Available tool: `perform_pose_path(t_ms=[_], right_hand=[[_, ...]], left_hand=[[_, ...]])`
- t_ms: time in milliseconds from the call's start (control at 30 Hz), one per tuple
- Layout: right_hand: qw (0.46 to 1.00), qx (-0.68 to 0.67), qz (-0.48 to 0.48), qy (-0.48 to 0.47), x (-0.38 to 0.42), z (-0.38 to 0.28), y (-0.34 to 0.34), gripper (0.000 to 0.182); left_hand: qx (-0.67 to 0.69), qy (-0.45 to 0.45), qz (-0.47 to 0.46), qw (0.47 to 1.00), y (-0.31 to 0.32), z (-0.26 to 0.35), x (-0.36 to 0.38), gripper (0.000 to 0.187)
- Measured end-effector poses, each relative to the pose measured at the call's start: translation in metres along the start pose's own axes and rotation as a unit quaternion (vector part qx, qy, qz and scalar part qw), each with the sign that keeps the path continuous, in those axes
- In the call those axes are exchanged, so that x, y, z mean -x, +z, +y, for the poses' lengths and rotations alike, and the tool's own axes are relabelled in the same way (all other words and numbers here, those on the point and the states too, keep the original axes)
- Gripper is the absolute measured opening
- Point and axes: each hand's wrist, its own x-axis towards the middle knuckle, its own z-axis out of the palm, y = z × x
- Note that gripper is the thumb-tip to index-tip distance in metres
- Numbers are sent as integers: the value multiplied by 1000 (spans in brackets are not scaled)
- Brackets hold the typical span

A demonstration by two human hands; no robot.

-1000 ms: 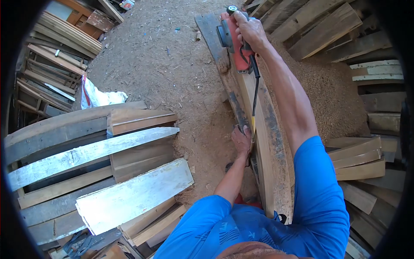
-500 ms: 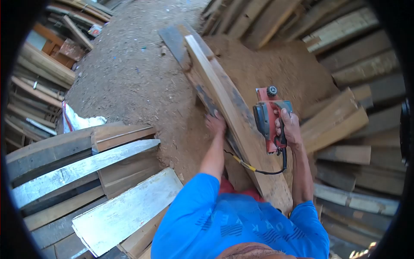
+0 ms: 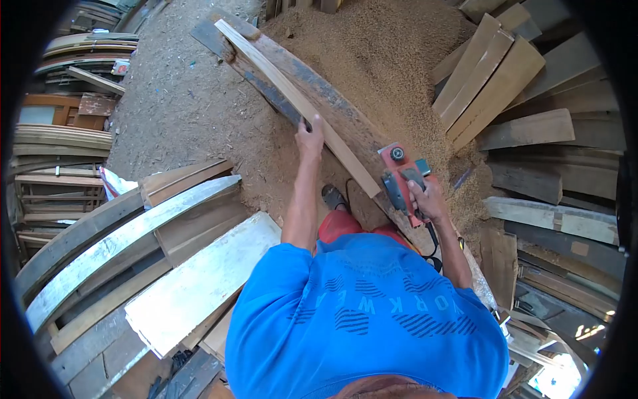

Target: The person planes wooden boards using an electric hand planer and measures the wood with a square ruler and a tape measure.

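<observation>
My right hand (image 3: 430,199) is wrapped around the handle of a red and dark electric hand planer (image 3: 399,174), its black knob facing up. The planer overlaps the near part of a wide, worn plank (image 3: 332,100), right beside the near end of a pale wooden strip (image 3: 345,156). This long, narrow strip lies lengthwise along the plank. Partway along it, my left hand (image 3: 310,137) grips the strip's left edge, thumb on top and fingers curled under. A cable runs from the back of the planer toward my body.
Sawdust (image 3: 399,60) covers the ground beyond the plank. Stacked boards (image 3: 531,173) stand on the right, with more timber (image 3: 60,143) far left. A whitish board (image 3: 206,279) lies on the pile at my left. My shoe (image 3: 334,197) shows beside the plank.
My left hand has moved from the plank's side up onto the strip and now grips it. The planer in my right hand has come down closer to the strip's near end. The view has shifted.
</observation>
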Motion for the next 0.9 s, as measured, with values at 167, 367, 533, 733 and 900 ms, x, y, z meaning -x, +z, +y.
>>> perform_pose_path(t_ms=[167,367,533,733,900], right_hand=[[999,-2,-38,0,1,58,-11,49],[999,-8,-19,-49,-2,74,-11,49],[999,2,-23,-31,3,75,-13,48],[999,12,-32,-9,-4,83,-17,47],[871,406,197,-192,21,35,1,57]], left_hand=[[65,0,-65,996,5,12,94,61],[-3,-32,-202,979,0,-16,165,63],[-14,12,-238,971,3,-46,186,81],[-178,112,-269,940,-21,-13,191,88],[-242,91,-278,925,-62,3,173,97]])
